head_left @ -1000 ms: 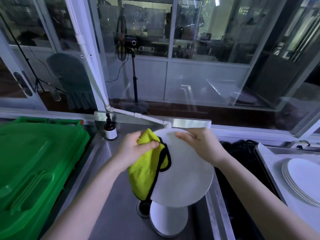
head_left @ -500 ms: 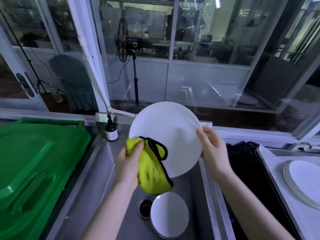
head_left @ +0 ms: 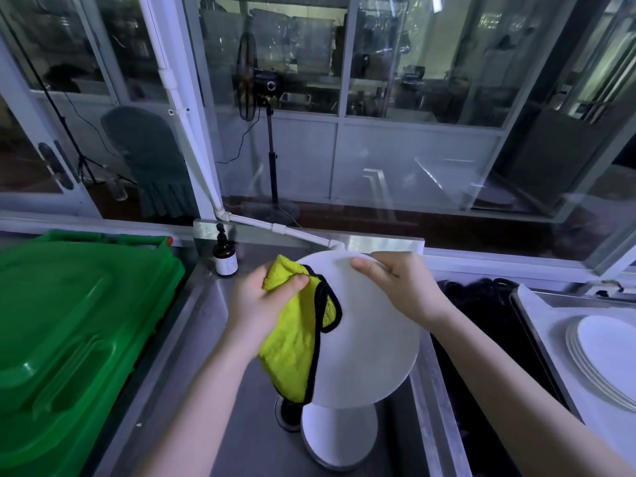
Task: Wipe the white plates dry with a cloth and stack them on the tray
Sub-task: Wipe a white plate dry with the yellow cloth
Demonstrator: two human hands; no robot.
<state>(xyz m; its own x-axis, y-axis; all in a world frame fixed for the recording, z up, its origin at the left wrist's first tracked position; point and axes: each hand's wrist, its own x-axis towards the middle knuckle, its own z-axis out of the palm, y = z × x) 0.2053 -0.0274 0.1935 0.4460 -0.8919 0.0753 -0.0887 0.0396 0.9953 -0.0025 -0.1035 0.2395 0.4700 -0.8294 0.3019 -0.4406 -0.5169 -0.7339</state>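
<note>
held plate [head_left: 368, 346] pinched at top rim by right hand [head_left: 402, 287]; cloth [head_left: 292, 342] gripped in left hand [head_left: 256, 304]. rim may be pushed loose by wiping; lower plate [head_left: 339, 438] in sink [head_left: 192, 346] could be struck.

At 4 o'clock the stack of round white plates [head_left: 609, 356] is cut by the right edge; the held white plate [head_left: 371, 339] hides part of the white plate in the sink [head_left: 339, 438] at 6 o'clock.
</note>
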